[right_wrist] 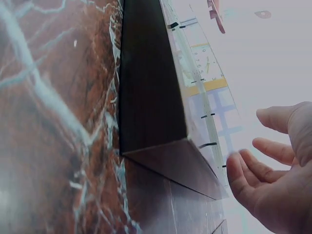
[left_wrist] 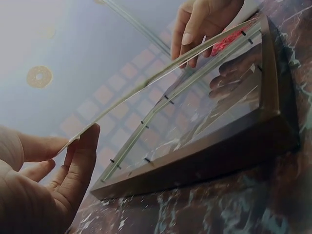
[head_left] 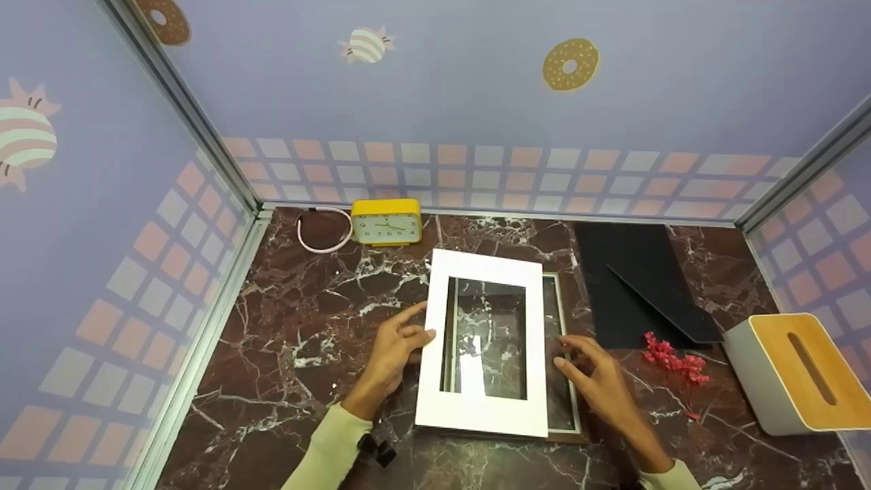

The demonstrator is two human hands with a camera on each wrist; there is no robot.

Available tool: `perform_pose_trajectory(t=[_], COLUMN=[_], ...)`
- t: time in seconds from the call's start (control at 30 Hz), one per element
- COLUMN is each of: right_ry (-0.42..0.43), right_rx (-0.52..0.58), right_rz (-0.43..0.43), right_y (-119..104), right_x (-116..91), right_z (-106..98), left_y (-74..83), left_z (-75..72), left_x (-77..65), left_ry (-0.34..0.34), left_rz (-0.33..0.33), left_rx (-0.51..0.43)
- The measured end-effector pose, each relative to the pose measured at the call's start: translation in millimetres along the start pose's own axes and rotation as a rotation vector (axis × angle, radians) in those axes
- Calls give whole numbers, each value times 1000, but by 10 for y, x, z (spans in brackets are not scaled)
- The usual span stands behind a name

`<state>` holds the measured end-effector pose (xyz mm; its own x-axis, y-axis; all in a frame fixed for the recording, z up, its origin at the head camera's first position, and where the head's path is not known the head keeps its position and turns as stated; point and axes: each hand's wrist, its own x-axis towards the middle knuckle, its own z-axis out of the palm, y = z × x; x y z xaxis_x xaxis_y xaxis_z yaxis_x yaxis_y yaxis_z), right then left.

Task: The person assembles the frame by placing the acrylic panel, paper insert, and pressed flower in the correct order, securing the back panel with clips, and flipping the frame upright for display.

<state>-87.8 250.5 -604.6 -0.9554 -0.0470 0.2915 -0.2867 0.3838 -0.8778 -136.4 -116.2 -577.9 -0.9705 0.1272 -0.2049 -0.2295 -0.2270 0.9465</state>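
A white mat board (head_left: 480, 414) with a rectangular window is tilted over a brown picture frame (left_wrist: 204, 146). My left hand (head_left: 389, 354) pinches the mat's left edge between thumb and fingers, holding that side raised. The frame lies face down on the table, with glass inside and small black tabs along its inner edges in the left wrist view. At the frame's right side, my right hand (head_left: 602, 381) hovers with fingers loosely bent. Nothing sits between its fingers in the right wrist view, where the frame's dark corner (right_wrist: 156, 97) stands beside it.
Black boards (head_left: 622, 306), one with a raised flap, lie to the right. Near them are pink-red flowers (head_left: 674, 361) and a tissue box (head_left: 820, 374) with a wooden lid. A yellow clock (head_left: 386, 223) and a pale ring-shaped band (head_left: 325, 251) stand by the back wall.
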Motion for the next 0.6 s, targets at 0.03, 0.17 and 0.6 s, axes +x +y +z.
perform_pose_trajectory(t=[0.03, 0.17, 0.6], right_ry=[-6, -16, 55], right_rx=[13, 62, 106], right_rz=[17, 41, 19], right_y=[-5, -15, 5], right_x=[-1, -12, -46], right_z=[7, 30, 76], left_y=[-10, -59, -169], left_z=[19, 106, 209], left_x=[4, 29, 44], left_ry=[0, -6, 5], left_rz=[1, 4, 21], left_rx=[-6, -41, 82])
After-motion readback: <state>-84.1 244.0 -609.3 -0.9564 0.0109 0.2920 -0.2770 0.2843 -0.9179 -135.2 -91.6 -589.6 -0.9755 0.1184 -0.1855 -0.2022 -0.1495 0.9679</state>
